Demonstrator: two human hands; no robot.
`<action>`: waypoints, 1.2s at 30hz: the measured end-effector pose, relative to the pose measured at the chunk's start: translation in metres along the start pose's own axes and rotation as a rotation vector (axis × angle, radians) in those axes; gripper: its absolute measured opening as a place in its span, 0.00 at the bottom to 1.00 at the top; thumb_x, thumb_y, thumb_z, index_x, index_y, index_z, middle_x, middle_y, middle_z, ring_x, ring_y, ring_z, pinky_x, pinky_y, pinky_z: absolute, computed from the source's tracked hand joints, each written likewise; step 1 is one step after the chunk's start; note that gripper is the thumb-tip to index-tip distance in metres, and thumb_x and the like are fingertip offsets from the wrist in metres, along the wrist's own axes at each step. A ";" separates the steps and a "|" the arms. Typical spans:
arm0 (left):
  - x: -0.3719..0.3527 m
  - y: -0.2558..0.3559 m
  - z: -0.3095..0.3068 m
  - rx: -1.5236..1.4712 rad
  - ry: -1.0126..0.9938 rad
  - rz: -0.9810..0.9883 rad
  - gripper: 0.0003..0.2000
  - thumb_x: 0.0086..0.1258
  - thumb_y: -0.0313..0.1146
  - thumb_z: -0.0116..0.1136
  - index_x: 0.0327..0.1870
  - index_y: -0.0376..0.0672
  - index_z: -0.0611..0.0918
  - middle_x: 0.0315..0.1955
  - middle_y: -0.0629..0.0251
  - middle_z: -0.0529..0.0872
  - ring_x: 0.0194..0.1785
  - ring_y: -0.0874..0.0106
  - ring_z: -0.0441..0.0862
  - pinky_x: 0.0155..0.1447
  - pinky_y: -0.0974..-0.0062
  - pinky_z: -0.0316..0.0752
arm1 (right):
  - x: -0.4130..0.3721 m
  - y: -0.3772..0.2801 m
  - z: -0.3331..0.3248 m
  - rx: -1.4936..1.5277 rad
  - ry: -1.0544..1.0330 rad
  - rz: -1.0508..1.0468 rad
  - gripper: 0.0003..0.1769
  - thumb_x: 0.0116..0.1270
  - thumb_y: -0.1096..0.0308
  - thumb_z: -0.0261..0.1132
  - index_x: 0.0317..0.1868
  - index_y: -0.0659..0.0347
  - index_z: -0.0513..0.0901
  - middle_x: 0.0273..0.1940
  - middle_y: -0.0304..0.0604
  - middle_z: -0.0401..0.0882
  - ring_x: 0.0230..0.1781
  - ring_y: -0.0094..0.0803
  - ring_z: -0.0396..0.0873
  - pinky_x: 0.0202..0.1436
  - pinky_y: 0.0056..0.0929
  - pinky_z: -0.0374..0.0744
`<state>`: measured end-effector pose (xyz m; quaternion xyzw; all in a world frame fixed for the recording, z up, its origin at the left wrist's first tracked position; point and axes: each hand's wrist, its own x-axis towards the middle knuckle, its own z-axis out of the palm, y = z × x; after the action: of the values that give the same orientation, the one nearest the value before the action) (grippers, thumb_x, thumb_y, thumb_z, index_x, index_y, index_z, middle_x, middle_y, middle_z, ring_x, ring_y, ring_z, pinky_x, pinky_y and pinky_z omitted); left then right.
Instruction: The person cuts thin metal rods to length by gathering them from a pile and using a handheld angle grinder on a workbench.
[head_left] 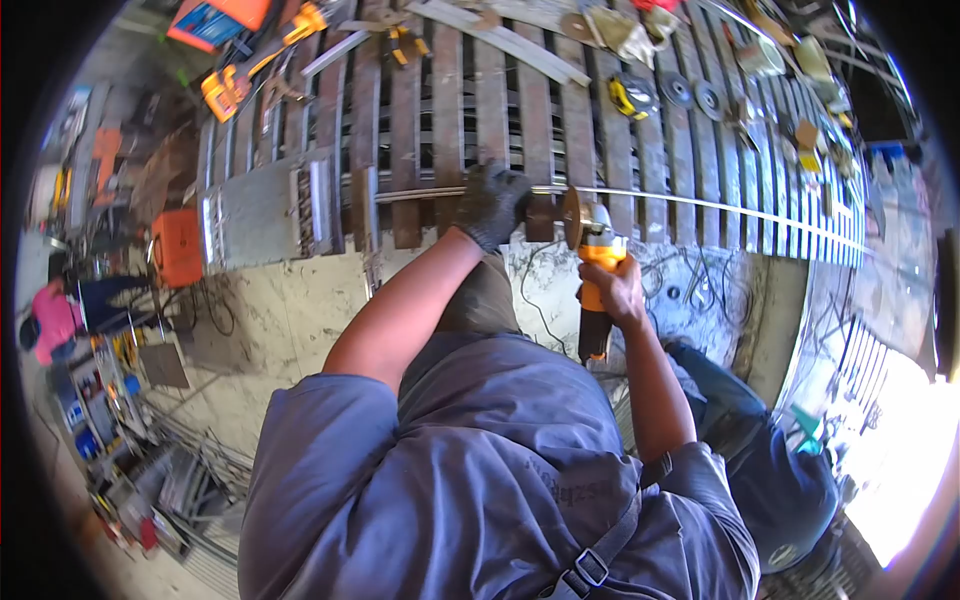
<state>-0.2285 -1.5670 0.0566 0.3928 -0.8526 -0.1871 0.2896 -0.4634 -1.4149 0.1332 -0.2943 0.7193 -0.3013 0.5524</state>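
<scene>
My left hand [492, 205], in a dark work glove, is closed round a long thin metal rod [680, 199] that lies across the slatted metal bench [450, 110]. Bare and wrapped round the orange body of an angle grinder [604, 262], my right hand [622, 290] holds the tool upright at the bench's near edge. The grinder's brown disc [575, 216] stands right at the rod, a little to the right of my gloved hand. Its dark rear end points back toward my body.
A tape measure [632, 96] and grinding discs [692, 95] lie farther back on the slats. Orange power tools [226, 92] and flat metal bars [500, 40] are at the upper left. An orange case [178, 248] stands left. One person in pink [55, 320] is far left, another in dark clothes [770, 470] right.
</scene>
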 end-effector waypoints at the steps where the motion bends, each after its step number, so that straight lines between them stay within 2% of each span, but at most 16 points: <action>1: -0.001 -0.002 0.003 -0.021 0.022 0.018 0.09 0.59 0.30 0.71 0.40 0.49 0.87 0.37 0.61 0.85 0.51 0.55 0.80 0.58 0.53 0.76 | -0.002 -0.004 0.000 -0.030 0.011 0.014 0.21 0.62 0.68 0.76 0.51 0.69 0.83 0.35 0.46 0.87 0.30 0.34 0.88 0.36 0.36 0.87; 2: -0.001 -0.004 0.007 -0.041 0.046 0.033 0.09 0.58 0.30 0.70 0.40 0.49 0.88 0.37 0.60 0.85 0.51 0.54 0.80 0.56 0.52 0.76 | -0.004 -0.007 0.000 -0.038 0.022 0.004 0.22 0.61 0.66 0.77 0.52 0.69 0.83 0.36 0.47 0.88 0.30 0.34 0.88 0.36 0.37 0.88; 3: 0.000 -0.004 0.007 -0.051 0.041 0.031 0.10 0.57 0.28 0.70 0.41 0.49 0.88 0.38 0.60 0.85 0.52 0.54 0.80 0.57 0.53 0.77 | -0.002 -0.006 0.000 0.003 0.003 0.035 0.23 0.61 0.66 0.76 0.53 0.68 0.83 0.39 0.47 0.89 0.32 0.35 0.88 0.39 0.37 0.88; 5: 0.000 -0.002 0.004 -0.067 0.034 0.021 0.12 0.57 0.26 0.70 0.43 0.48 0.89 0.40 0.60 0.87 0.52 0.54 0.81 0.58 0.54 0.77 | 0.005 0.010 -0.003 -0.018 0.006 -0.029 0.26 0.60 0.64 0.77 0.55 0.68 0.83 0.41 0.48 0.89 0.37 0.35 0.88 0.45 0.38 0.87; 6: -0.001 -0.001 0.001 -0.046 -0.005 0.004 0.14 0.56 0.25 0.70 0.45 0.48 0.89 0.42 0.59 0.88 0.54 0.54 0.81 0.59 0.55 0.78 | 0.006 0.009 -0.004 -0.098 0.025 -0.010 0.29 0.58 0.61 0.78 0.57 0.67 0.84 0.42 0.49 0.90 0.40 0.35 0.88 0.49 0.38 0.86; 9: 0.001 0.003 -0.001 -0.027 -0.004 -0.003 0.14 0.57 0.26 0.70 0.46 0.47 0.89 0.41 0.59 0.88 0.54 0.54 0.81 0.59 0.55 0.77 | 0.008 0.012 -0.002 -0.089 0.051 0.004 0.31 0.57 0.58 0.80 0.57 0.68 0.83 0.42 0.51 0.90 0.41 0.37 0.88 0.50 0.39 0.86; 10: 0.002 0.002 -0.002 -0.024 0.006 0.022 0.18 0.53 0.29 0.76 0.47 0.49 0.88 0.42 0.61 0.88 0.53 0.53 0.81 0.57 0.52 0.76 | 0.006 0.007 -0.003 -0.126 0.066 -0.011 0.32 0.56 0.57 0.80 0.56 0.69 0.83 0.43 0.52 0.90 0.41 0.38 0.89 0.50 0.39 0.86; 13: 0.003 0.003 -0.004 0.044 -0.031 0.043 0.17 0.54 0.28 0.75 0.47 0.49 0.88 0.42 0.61 0.87 0.53 0.52 0.81 0.57 0.53 0.76 | 0.000 -0.004 -0.001 -0.107 0.077 -0.019 0.33 0.56 0.56 0.80 0.56 0.70 0.83 0.43 0.52 0.90 0.42 0.39 0.89 0.51 0.40 0.86; 23: 0.004 0.002 -0.002 -0.027 0.004 0.043 0.17 0.54 0.25 0.73 0.46 0.46 0.87 0.41 0.59 0.87 0.51 0.52 0.81 0.57 0.54 0.78 | 0.009 0.006 -0.001 -0.073 0.042 -0.022 0.32 0.56 0.58 0.80 0.56 0.70 0.83 0.43 0.51 0.90 0.42 0.37 0.89 0.51 0.38 0.86; 26: 0.003 0.002 -0.003 -0.033 -0.012 0.022 0.17 0.53 0.25 0.73 0.46 0.46 0.87 0.42 0.59 0.88 0.51 0.52 0.81 0.56 0.54 0.78 | 0.012 0.010 0.000 -0.080 0.042 -0.051 0.27 0.59 0.66 0.79 0.56 0.70 0.81 0.41 0.48 0.89 0.34 0.34 0.89 0.41 0.37 0.88; 29: 0.003 0.002 -0.003 -0.035 -0.015 0.016 0.17 0.52 0.24 0.74 0.45 0.46 0.87 0.42 0.60 0.88 0.51 0.52 0.81 0.56 0.54 0.78 | 0.011 0.009 0.001 -0.031 0.036 0.013 0.30 0.56 0.59 0.80 0.55 0.69 0.83 0.43 0.49 0.90 0.41 0.36 0.88 0.50 0.38 0.86; 36: 0.005 0.007 -0.007 -0.017 -0.017 0.018 0.15 0.54 0.26 0.73 0.44 0.47 0.86 0.41 0.60 0.88 0.50 0.52 0.81 0.57 0.54 0.77 | 0.017 0.018 0.001 -0.026 0.019 -0.006 0.29 0.57 0.60 0.80 0.55 0.68 0.83 0.43 0.49 0.90 0.41 0.35 0.88 0.49 0.37 0.86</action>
<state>-0.2306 -1.5672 0.0671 0.3810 -0.8569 -0.1948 0.2874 -0.4676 -1.4162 0.1092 -0.3008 0.7276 -0.2964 0.5406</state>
